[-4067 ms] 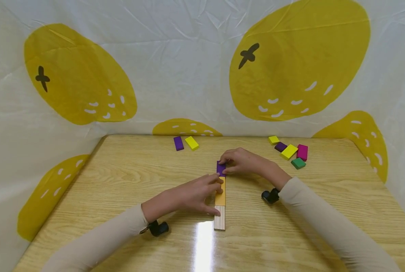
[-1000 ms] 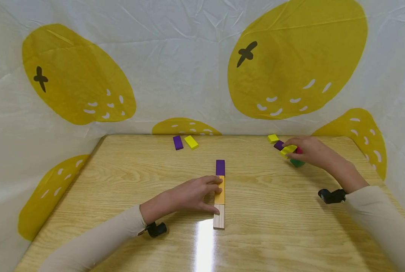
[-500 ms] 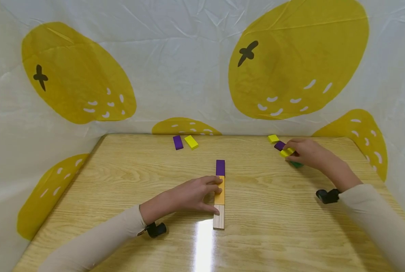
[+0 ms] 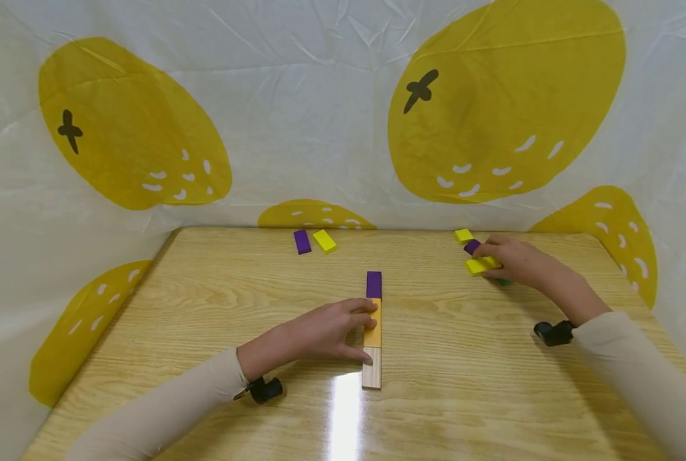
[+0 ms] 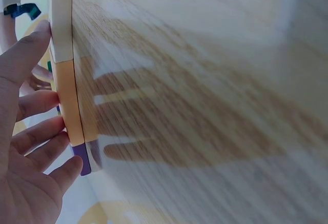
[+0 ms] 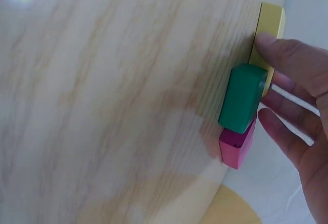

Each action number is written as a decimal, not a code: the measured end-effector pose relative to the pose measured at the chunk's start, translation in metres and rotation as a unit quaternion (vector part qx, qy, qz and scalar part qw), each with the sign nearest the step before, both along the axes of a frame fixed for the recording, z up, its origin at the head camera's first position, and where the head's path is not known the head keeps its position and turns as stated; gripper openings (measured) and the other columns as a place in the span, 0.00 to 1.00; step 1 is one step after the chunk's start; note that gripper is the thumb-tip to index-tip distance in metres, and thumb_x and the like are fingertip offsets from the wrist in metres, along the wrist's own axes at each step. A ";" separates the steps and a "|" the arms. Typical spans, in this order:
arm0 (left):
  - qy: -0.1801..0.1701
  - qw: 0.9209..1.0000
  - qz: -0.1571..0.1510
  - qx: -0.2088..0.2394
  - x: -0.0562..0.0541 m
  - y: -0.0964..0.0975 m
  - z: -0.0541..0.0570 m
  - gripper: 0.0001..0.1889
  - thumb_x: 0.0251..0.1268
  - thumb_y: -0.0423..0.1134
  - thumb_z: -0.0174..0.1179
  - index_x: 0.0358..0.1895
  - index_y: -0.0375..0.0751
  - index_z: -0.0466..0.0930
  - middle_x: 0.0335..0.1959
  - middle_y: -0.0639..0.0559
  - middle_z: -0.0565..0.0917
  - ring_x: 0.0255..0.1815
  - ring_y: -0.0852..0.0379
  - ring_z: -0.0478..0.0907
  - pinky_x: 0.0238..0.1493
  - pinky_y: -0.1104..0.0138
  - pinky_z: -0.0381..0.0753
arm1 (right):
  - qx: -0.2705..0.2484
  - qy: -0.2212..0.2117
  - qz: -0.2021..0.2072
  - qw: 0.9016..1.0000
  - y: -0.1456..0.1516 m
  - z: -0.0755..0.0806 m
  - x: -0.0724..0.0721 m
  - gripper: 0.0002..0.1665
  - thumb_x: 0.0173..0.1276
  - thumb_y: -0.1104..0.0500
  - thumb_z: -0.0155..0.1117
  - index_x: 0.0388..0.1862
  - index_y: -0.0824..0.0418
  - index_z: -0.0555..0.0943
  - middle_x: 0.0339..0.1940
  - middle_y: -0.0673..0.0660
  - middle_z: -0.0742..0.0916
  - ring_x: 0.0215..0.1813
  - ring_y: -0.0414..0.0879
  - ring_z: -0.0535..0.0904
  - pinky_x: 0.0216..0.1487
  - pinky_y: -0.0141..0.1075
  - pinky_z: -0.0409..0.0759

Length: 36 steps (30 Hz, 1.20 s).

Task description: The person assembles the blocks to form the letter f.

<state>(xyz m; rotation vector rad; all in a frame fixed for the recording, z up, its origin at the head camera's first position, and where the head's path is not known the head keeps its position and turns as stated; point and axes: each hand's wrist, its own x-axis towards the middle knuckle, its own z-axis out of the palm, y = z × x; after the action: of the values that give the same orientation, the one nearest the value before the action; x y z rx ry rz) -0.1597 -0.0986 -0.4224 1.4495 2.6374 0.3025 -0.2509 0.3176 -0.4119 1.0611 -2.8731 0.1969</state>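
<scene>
The left hand (image 4: pixel 319 330) lay spread, fingertips on an orange rectangular block (image 4: pixel 374 337); the right hand (image 4: pixel 524 261) pinched a yellow rectangular block (image 4: pixel 480 266) between thumb and fingers; a green block (image 6: pixel 241 98) sat beside its thumb.

Glossy, pale wood-grain tabletop (image 4: pixel 233 275), with a bright glare streak (image 4: pixel 345 419) on the near side. Near the middle, end to end in a straight line from near to far: bare-wood block (image 4: pixel 371 376), orange block (image 4: pixel 374 337), purple block (image 4: pixel 374 285). By the far edge, left of centre, second purple block (image 4: pixel 302 242) just beside a bright yellow block (image 4: pixel 325 241). Far right, close together: small yellow block (image 4: pixel 463 236), dark purple block (image 4: pixel 471 246), green block (image 6: pixel 241 98), pink block (image 6: pixel 234 151).
</scene>
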 end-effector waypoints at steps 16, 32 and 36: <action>0.000 1.000 0.001 0.001 0.000 0.000 0.000 0.33 0.62 0.64 0.67 0.61 0.44 0.82 0.73 0.46 0.71 0.73 0.48 0.69 0.68 0.61 0.75 | -0.025 0.080 0.085 0.993 -0.007 -0.002 0.005 0.26 0.57 0.65 0.79 0.56 0.62 0.86 0.48 0.65 0.88 0.47 0.61 0.86 0.44 0.53 0.85; 0.010 1.000 -0.001 0.000 0.000 0.000 -0.001 0.33 0.62 0.65 0.67 0.62 0.44 0.82 0.73 0.46 0.71 0.72 0.49 0.70 0.68 0.61 0.75 | -0.081 0.090 0.123 0.985 -0.039 0.000 0.001 0.23 0.56 0.66 0.78 0.53 0.61 0.88 0.44 0.56 0.89 0.45 0.54 0.86 0.42 0.49 0.86; 0.013 1.000 -0.005 0.003 -0.001 0.000 -0.002 0.33 0.62 0.65 0.67 0.61 0.44 0.82 0.73 0.45 0.71 0.72 0.49 0.71 0.67 0.61 0.76 | -0.096 0.108 0.157 0.977 -0.051 -0.003 -0.003 0.23 0.53 0.65 0.80 0.51 0.61 0.89 0.42 0.55 0.90 0.44 0.52 0.86 0.41 0.49 0.86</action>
<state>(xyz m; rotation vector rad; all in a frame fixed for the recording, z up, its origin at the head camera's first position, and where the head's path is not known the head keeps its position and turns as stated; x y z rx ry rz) -0.1602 -0.0987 -0.4245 1.4779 2.6522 0.2929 -0.2540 0.2669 -0.4150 1.3944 -2.4279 0.3437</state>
